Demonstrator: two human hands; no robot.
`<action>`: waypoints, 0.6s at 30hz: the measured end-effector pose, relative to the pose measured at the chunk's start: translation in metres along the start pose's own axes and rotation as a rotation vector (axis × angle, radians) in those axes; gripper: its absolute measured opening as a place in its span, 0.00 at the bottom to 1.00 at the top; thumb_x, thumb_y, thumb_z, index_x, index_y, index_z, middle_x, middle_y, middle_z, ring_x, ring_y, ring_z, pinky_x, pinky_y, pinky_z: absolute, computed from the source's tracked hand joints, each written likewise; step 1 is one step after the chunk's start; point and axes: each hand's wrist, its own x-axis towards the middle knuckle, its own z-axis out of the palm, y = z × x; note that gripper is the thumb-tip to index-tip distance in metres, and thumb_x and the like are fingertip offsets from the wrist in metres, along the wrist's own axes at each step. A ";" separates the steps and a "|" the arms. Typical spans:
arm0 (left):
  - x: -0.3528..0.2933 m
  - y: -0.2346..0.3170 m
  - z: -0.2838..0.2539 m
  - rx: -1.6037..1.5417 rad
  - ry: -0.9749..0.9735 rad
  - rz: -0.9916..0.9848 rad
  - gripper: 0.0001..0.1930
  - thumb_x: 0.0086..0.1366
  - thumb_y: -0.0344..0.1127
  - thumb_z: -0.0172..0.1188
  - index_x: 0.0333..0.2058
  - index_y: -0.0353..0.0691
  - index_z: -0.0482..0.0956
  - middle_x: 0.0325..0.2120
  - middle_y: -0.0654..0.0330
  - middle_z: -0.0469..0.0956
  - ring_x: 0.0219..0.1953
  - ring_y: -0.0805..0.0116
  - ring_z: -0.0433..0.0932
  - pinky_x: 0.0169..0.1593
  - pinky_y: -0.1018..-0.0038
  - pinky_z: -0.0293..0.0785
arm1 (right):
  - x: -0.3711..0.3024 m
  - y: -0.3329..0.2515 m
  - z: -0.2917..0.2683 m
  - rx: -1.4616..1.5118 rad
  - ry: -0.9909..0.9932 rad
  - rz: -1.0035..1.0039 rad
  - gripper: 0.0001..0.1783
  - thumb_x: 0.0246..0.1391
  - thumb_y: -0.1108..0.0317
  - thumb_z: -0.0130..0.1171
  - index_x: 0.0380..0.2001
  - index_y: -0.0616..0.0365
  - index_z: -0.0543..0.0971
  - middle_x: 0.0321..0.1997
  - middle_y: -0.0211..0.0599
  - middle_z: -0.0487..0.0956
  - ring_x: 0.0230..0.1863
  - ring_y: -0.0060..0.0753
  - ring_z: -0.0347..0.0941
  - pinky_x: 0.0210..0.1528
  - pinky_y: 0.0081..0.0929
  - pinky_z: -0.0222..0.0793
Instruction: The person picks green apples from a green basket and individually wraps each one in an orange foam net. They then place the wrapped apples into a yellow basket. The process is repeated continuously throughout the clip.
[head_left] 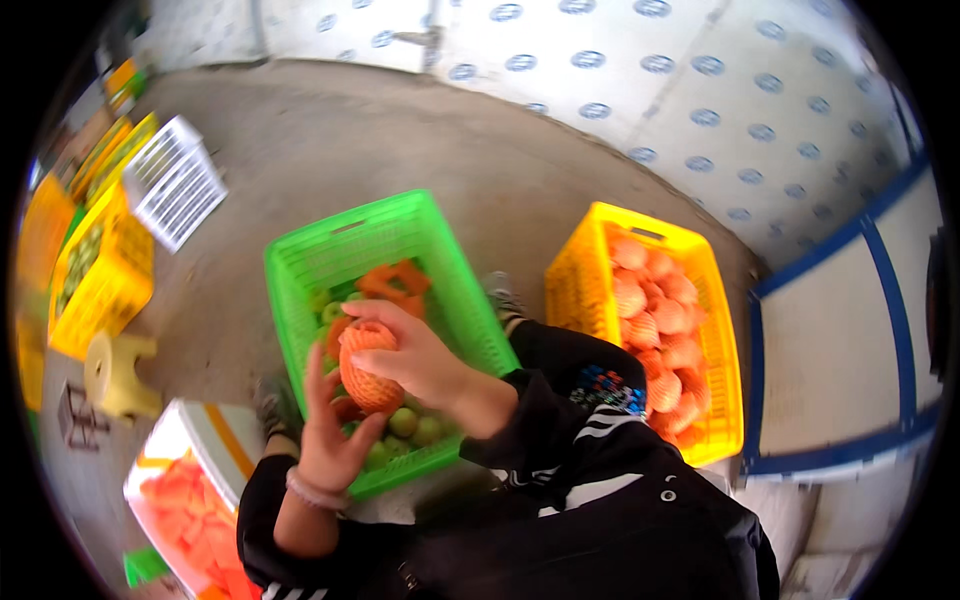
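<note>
Though it's blurred, net (368, 384) seems within right grip (422, 358).

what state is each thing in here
right hand: closed on an orange foam net
left hand: open, cupped beside the net
orange foam net: rounded out
green crate: open-topped, partly filled
green fruit: loose, unwrapped
yellow crate: open-topped, holding rounded orange nets
white box: open, holding orange pieces
</note>
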 end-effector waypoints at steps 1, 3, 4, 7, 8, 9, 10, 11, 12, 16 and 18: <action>0.003 0.006 0.005 -0.009 0.020 -0.049 0.52 0.59 0.21 0.59 0.70 0.48 0.30 0.57 0.46 0.63 0.45 0.62 0.78 0.50 0.70 0.76 | -0.003 -0.012 -0.013 -0.050 0.025 -0.016 0.31 0.51 0.73 0.62 0.59 0.60 0.68 0.52 0.35 0.73 0.55 0.27 0.69 0.58 0.31 0.67; 0.002 0.010 0.011 0.056 0.089 -0.067 0.49 0.60 0.21 0.58 0.70 0.48 0.33 0.56 0.47 0.64 0.39 0.68 0.78 0.45 0.75 0.75 | -0.013 -0.030 -0.050 -0.236 0.147 -0.101 0.32 0.50 0.71 0.65 0.59 0.61 0.68 0.49 0.35 0.74 0.52 0.26 0.70 0.54 0.28 0.69; 0.005 0.012 0.018 0.072 0.081 -0.083 0.48 0.60 0.21 0.57 0.70 0.47 0.35 0.55 0.47 0.65 0.38 0.69 0.78 0.44 0.75 0.75 | -0.028 -0.047 -0.076 -0.356 0.230 -0.139 0.33 0.49 0.70 0.66 0.59 0.61 0.67 0.48 0.35 0.74 0.50 0.25 0.71 0.53 0.26 0.70; 0.000 0.005 0.020 0.135 0.068 -0.099 0.38 0.59 0.22 0.58 0.67 0.44 0.53 0.49 0.51 0.72 0.37 0.72 0.78 0.41 0.76 0.76 | -0.052 -0.072 -0.163 -0.594 0.458 -0.068 0.33 0.48 0.66 0.67 0.58 0.60 0.69 0.49 0.37 0.75 0.50 0.28 0.73 0.52 0.27 0.71; -0.003 0.003 0.016 0.222 0.075 -0.090 0.34 0.58 0.22 0.59 0.63 0.42 0.59 0.46 0.52 0.73 0.37 0.72 0.78 0.41 0.76 0.75 | -0.057 -0.087 -0.185 -0.791 0.518 -0.018 0.32 0.48 0.65 0.66 0.57 0.60 0.70 0.50 0.39 0.76 0.50 0.30 0.74 0.52 0.28 0.72; 0.000 0.001 0.020 0.279 0.029 -0.066 0.29 0.58 0.22 0.59 0.59 0.40 0.64 0.43 0.54 0.75 0.36 0.71 0.78 0.40 0.76 0.75 | -0.077 -0.110 -0.216 -1.157 0.587 0.082 0.33 0.46 0.63 0.65 0.57 0.58 0.71 0.52 0.45 0.76 0.51 0.42 0.75 0.53 0.34 0.71; -0.001 0.001 0.018 0.371 0.034 -0.052 0.25 0.58 0.22 0.59 0.55 0.39 0.70 0.39 0.55 0.77 0.35 0.71 0.78 0.39 0.76 0.75 | -0.082 -0.109 -0.254 -1.428 0.588 0.099 0.33 0.44 0.63 0.66 0.56 0.56 0.71 0.52 0.46 0.76 0.53 0.44 0.74 0.55 0.37 0.71; -0.003 0.003 0.016 0.427 0.050 -0.005 0.22 0.57 0.23 0.60 0.52 0.38 0.72 0.37 0.55 0.77 0.34 0.69 0.78 0.38 0.74 0.75 | -0.085 -0.112 -0.272 -1.622 0.551 0.161 0.33 0.43 0.63 0.65 0.56 0.55 0.72 0.52 0.48 0.76 0.54 0.47 0.73 0.56 0.39 0.70; -0.004 0.005 0.015 0.479 0.061 0.039 0.19 0.56 0.23 0.60 0.48 0.37 0.74 0.35 0.55 0.77 0.33 0.67 0.79 0.37 0.73 0.75 | -0.092 -0.118 -0.289 -1.832 0.518 0.228 0.33 0.43 0.62 0.65 0.56 0.55 0.72 0.52 0.50 0.76 0.55 0.51 0.71 0.57 0.42 0.69; 0.001 0.008 0.022 0.717 -0.084 0.134 0.15 0.56 0.32 0.63 0.42 0.36 0.76 0.34 0.51 0.76 0.35 0.54 0.78 0.40 0.63 0.75 | -0.138 -0.103 -0.390 -2.064 0.518 0.413 0.23 0.49 0.68 0.60 0.52 0.51 0.77 0.43 0.47 0.81 0.45 0.60 0.77 0.50 0.49 0.72; -0.002 -0.015 0.017 0.982 -0.282 0.107 0.17 0.56 0.38 0.64 0.43 0.39 0.76 0.35 0.53 0.77 0.38 0.55 0.78 0.42 0.62 0.74 | -0.108 -0.098 -0.320 -2.196 0.511 0.370 0.20 0.47 0.70 0.60 0.47 0.53 0.77 0.48 0.43 0.77 0.56 0.49 0.70 0.56 0.50 0.66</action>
